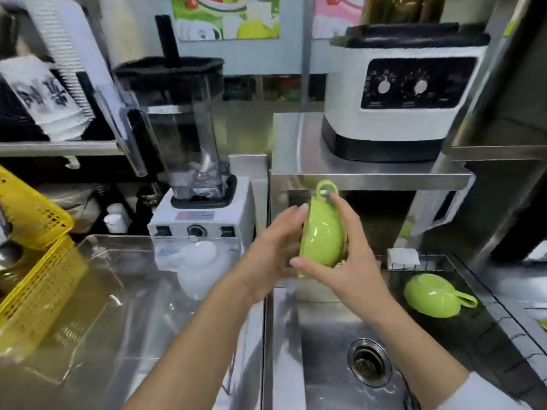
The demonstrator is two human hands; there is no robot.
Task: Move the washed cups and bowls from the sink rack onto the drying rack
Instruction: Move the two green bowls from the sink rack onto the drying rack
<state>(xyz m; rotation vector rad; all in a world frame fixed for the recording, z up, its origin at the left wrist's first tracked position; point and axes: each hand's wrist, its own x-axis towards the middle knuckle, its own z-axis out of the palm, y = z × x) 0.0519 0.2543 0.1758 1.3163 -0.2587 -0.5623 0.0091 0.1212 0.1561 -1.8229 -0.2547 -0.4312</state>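
Green cup [322, 232] held on its side above the sink [325, 350], handle up, just under the steel shelf [370, 176]. Right hand [349, 261] wrapped round the base, fingers spread, thumb at the rim. Left hand [275, 247] against the mouth side, fingers together. Second green cup [429, 294] upside down on the black wire sink rack [479, 321], well apart. Blender [192, 143] on the left; yellow basket [32, 261] at far left.

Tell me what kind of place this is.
Probably the prep area of a drinks or juice shop. A blender stands by a steel sink, stacked paper cups lie on a shelf, and fruit posters hang above. Both hands hold a green cup.
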